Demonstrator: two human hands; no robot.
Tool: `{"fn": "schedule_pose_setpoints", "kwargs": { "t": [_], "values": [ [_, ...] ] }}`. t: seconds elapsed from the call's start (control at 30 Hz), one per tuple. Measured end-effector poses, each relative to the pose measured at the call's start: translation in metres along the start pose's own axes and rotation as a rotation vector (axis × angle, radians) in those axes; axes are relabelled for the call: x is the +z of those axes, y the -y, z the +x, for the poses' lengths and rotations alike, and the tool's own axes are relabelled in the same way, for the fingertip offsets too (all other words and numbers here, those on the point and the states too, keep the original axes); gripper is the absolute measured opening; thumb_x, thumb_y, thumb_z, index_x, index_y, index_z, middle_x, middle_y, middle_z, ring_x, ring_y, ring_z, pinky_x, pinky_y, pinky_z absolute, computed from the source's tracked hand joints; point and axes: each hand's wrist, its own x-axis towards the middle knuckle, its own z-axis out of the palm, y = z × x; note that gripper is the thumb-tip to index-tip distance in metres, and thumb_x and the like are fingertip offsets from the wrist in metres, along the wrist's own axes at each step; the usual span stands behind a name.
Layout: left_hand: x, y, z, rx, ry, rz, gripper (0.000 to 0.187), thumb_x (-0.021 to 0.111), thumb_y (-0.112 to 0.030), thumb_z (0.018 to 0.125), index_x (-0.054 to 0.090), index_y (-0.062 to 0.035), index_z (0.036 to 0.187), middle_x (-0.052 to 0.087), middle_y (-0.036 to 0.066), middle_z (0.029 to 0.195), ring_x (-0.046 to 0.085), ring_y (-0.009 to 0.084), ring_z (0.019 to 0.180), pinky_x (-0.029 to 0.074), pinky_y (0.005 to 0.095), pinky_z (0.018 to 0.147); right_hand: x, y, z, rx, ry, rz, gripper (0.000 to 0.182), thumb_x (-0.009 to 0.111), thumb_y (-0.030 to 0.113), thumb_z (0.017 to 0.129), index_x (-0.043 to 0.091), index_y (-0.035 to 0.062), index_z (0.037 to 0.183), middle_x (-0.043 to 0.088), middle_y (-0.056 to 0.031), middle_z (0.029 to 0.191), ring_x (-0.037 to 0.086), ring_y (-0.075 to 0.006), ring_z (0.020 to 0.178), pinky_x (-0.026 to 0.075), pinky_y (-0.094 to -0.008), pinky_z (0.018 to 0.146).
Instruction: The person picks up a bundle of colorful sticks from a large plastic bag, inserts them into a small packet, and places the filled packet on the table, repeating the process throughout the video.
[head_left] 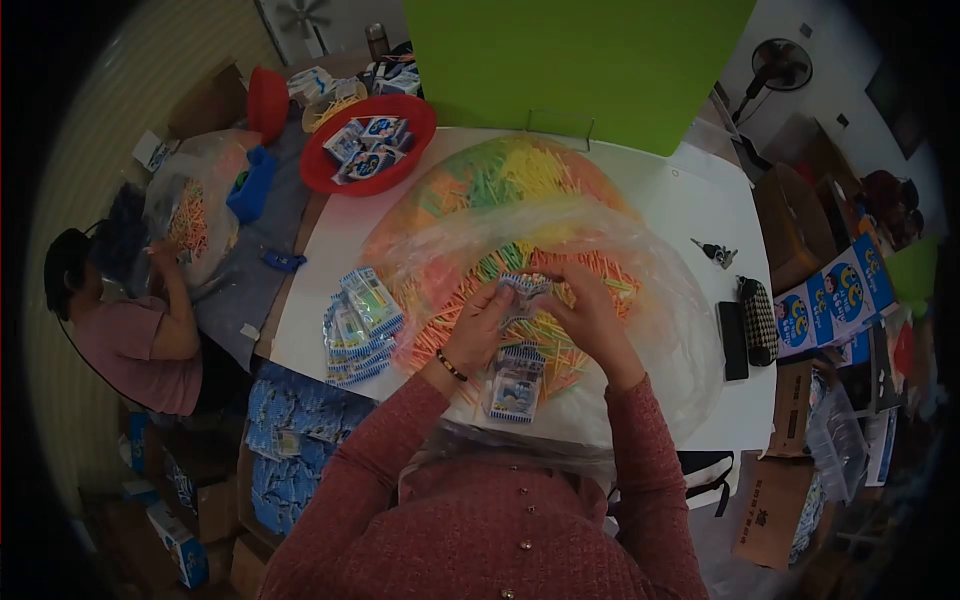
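Note:
Both hands meet over a large clear plastic bag (pixel 655 350) full of thin coloured sticks (pixel 470 300) in orange, green and yellow. My left hand (pixel 478 322) grips the left side of a small clear packet (pixel 522 288) with blue-striped edges. On the packet's right side, my right hand (pixel 580 305) has its fingers closed at the edge. What the packet contains is too small to make out. Just below the hands lies another striped packet (pixel 515 388) on the sticks. A stack of similar packets (pixel 362 315) rests left of the bag on the white table (pixel 315 275).
A red basin (pixel 425 130) holds several packets at the back left. A green panel (pixel 580 60) stands behind the bag. Keys (pixel 713 250), a phone (pixel 733 340) and a checkered pouch (pixel 758 320) lie right. Another person (pixel 135 330) sits left, beside a box of blue packets (pixel 300 440).

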Motion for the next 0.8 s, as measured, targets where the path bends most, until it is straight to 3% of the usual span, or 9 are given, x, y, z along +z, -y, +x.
{"fn": "schedule_pose_setpoints", "kwargs": {
  "t": [0.07, 0.23, 0.27, 0.3, 0.43, 0.5, 0.57, 0.67, 0.8],
  "values": [
    [0.005, 0.000, 0.008, 0.293, 0.105, 0.287, 0.031, 0.049, -0.019, 0.102, 0.052, -0.0096, 0.131, 0.060, 0.002, 0.122, 0.059, 0.0137, 0.109, 0.049, 0.0288, 0.093, 0.004, -0.005, -0.006, 0.001, -0.110, -0.053, 0.030, 0.072, 0.007, 0.080, 0.065, 0.0061, 0.108, 0.064, -0.0090, 0.095, 0.060, -0.0242, 0.095, 0.045, -0.0344, 0.087],
    [0.006, -0.010, -0.002, 0.197, -0.018, 0.560, 0.027, 0.057, -0.009, 0.096, 0.057, -0.0017, 0.122, 0.063, 0.002, 0.115, 0.060, 0.0109, 0.104, 0.048, 0.0266, 0.093, 0.007, -0.002, -0.010, -0.112, -0.181, -0.201, 0.020, 0.072, 0.010, 0.079, 0.067, 0.0055, 0.098, 0.065, -0.0070, 0.088, 0.061, -0.0266, 0.090, 0.047, -0.0373, 0.078],
    [-0.002, -0.010, -0.002, 0.143, -0.012, 0.644, 0.026, 0.058, -0.008, 0.096, 0.058, -0.0010, 0.121, 0.064, 0.002, 0.112, 0.061, 0.0110, 0.102, 0.048, 0.0270, 0.093, 0.006, 0.000, -0.009, -0.052, -0.164, 0.001, 0.018, 0.071, 0.010, 0.080, 0.067, 0.0051, 0.097, 0.065, -0.0077, 0.089, 0.061, -0.0269, 0.086, 0.047, -0.0371, 0.076],
    [-0.010, -0.009, -0.002, 0.135, -0.017, 0.640, 0.026, 0.058, -0.008, 0.096, 0.058, -0.0010, 0.121, 0.064, 0.002, 0.112, 0.061, 0.0110, 0.102, 0.048, 0.0270, 0.093, 0.007, 0.001, -0.009, 0.011, -0.145, 0.204, 0.016, 0.070, 0.009, 0.080, 0.067, 0.0047, 0.096, 0.065, -0.0083, 0.089, 0.061, -0.0272, 0.083, 0.048, -0.0369, 0.073],
    [-0.023, -0.025, -0.012, 0.190, -0.092, 0.405, 0.020, 0.058, -0.008, 0.095, 0.061, -0.0018, 0.115, 0.066, 0.003, 0.108, 0.063, 0.0149, 0.098, 0.052, 0.0291, 0.088, 0.003, -0.016, -0.008, 0.150, -0.196, 0.093, 0.017, 0.070, 0.010, 0.081, 0.067, 0.0046, 0.096, 0.065, -0.0097, 0.091, 0.062, -0.0275, 0.080, 0.049, -0.0380, 0.069],
    [-0.020, -0.027, -0.017, 0.166, -0.095, 0.346, 0.021, 0.059, -0.008, 0.095, 0.060, -0.0027, 0.115, 0.066, 0.003, 0.108, 0.064, 0.0151, 0.097, 0.053, 0.0297, 0.086, 0.014, -0.034, -0.015, 0.075, -0.012, -0.201, 0.014, 0.069, 0.007, 0.078, 0.066, 0.0026, 0.092, 0.063, -0.0124, 0.086, 0.062, -0.0282, 0.077, 0.050, -0.0372, 0.069],
    [-0.020, -0.023, -0.025, 0.121, -0.220, 0.232, 0.024, 0.059, -0.008, 0.095, 0.058, -0.0038, 0.118, 0.066, 0.004, 0.108, 0.064, 0.0161, 0.098, 0.056, 0.0318, 0.083, 0.040, -0.047, -0.017, 0.036, 0.014, -0.376, 0.015, 0.068, 0.008, 0.077, 0.066, 0.0033, 0.091, 0.062, -0.0130, 0.086, 0.063, -0.0293, 0.078, 0.051, -0.0385, 0.069],
    [-0.017, -0.018, -0.031, 0.087, -0.172, 0.186, 0.027, 0.059, -0.007, 0.094, 0.056, -0.0046, 0.121, 0.065, 0.004, 0.110, 0.064, 0.0163, 0.100, 0.057, 0.0335, 0.083, 0.052, -0.049, -0.021, 0.035, 0.074, -0.609, 0.016, 0.066, 0.009, 0.074, 0.067, 0.0046, 0.090, 0.062, -0.0141, 0.085, 0.064, -0.0312, 0.080, 0.051, -0.0404, 0.069],
    [-0.032, -0.010, -0.038, 0.100, -0.145, 0.462, 0.036, 0.062, -0.006, 0.093, 0.052, -0.0053, 0.127, 0.063, 0.005, 0.117, 0.063, 0.0141, 0.099, 0.057, 0.0288, 0.078, 0.036, -0.044, -0.018, 0.139, 0.235, -0.585, 0.017, 0.066, 0.011, 0.074, 0.069, 0.0054, 0.089, 0.062, -0.0141, 0.083, 0.064, -0.0321, 0.081, 0.051, -0.0407, 0.069]
  ]
}}
